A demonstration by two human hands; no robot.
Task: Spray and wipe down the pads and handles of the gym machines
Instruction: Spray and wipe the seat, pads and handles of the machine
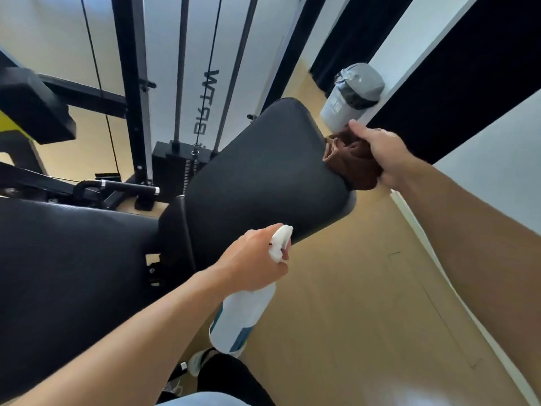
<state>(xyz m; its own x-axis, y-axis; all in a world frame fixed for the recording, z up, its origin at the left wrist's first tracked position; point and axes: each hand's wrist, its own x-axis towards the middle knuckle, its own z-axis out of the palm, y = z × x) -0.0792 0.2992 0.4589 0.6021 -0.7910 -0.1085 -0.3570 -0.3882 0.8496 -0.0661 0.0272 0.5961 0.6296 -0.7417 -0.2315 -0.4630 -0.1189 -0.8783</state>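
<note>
At nine o'clock we are seeing a black seat pad [67, 259] filling the left of the view, with a smaller black pad [32, 106] above it at ten o'clock. Just past them, a black handle with silver ends [128, 187] is lying low by the machine's frame, and the weight stack [172, 168] with its guide rods is standing at twelve o'clock.

Moving toward centre, our left hand [251, 265] is gripping a white spray bottle [240, 320] around its neck, fingers curled tight by the trigger, the white nozzle [282, 238] sitting just beside the lower edge of the angled back pad [263, 177]. The bottle's body is hanging down toward six o'clock, above a shoe [199, 361] on the wooden floor [351, 288].

The back pad is tilting up from centre toward one o'clock. At its right edge, around two o'clock, our right hand [383, 153] is clutching a bunched brown cloth [354, 162], fingers wrapped around it, and is pressing it against the side of the pad. Just above that hand, a grey bin with a black liner [351, 95] is standing by the white wall [494, 183].
</note>
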